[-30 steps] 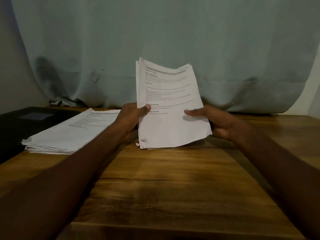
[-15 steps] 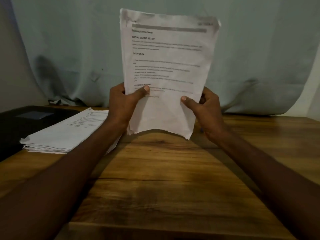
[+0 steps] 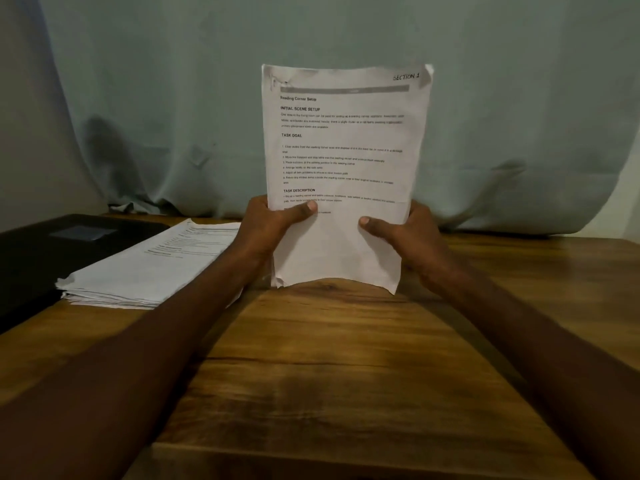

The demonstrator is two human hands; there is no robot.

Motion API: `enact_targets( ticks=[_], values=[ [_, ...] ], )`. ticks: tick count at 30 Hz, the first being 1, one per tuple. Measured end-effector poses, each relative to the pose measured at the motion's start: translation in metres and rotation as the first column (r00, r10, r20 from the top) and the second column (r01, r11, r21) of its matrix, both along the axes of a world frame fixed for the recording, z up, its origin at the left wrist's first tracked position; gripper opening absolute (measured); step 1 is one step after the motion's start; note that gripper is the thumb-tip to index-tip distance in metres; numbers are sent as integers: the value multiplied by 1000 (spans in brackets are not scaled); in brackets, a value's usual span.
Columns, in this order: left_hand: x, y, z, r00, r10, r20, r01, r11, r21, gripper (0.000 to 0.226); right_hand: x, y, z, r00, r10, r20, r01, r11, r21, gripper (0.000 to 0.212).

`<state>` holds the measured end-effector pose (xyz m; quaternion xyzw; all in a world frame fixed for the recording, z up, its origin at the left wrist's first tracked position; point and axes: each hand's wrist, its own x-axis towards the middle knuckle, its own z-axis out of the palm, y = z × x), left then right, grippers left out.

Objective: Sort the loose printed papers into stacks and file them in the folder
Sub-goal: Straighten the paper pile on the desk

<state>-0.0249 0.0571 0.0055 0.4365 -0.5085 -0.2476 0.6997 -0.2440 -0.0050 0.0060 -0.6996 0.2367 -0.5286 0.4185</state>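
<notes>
Upright printed sheaf (image 3: 343, 161) marked "SECTION 1"; white stack (image 3: 152, 268) lies flat beside black folder (image 3: 52, 251).

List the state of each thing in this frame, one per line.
Held papers: upright, printed side to camera, bottom edge close above or on the table, which one unclear.
Left hand: grips the papers' lower left edge.
Right hand: grips the lower right edge.
Stack: lying flat on the table, edges uneven.
Folder: closed, flat, partly under the stack.
</notes>
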Motion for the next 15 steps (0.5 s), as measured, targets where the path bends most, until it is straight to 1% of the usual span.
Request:
enact_targets(
  ticks=[2, 6, 9, 12, 15],
  values=[
    [0, 0, -3, 999, 4, 40, -5, 1000, 14, 24, -2, 0, -1, 1000, 12, 2, -12, 999, 29, 29],
    [1, 0, -2, 999, 9, 44, -10, 1000, 9, 21, -3, -1, 2, 1000, 13, 9, -13, 999, 38, 30],
    [2, -3, -8, 998, 1, 65, -5, 998, 57, 20, -2, -1, -2, 1000, 27, -2, -27, 995, 95, 34],
    [3, -5, -10, 999, 6, 50, -11, 996, 88, 21, -4, -2, -2, 1000, 29, 8, -30, 992, 126, 30],
    [3, -5, -9, 999, 5, 47, -10, 995, 95, 23, -5, -1, 0, 999, 51, 7, -51, 990, 129, 32]
  ],
)
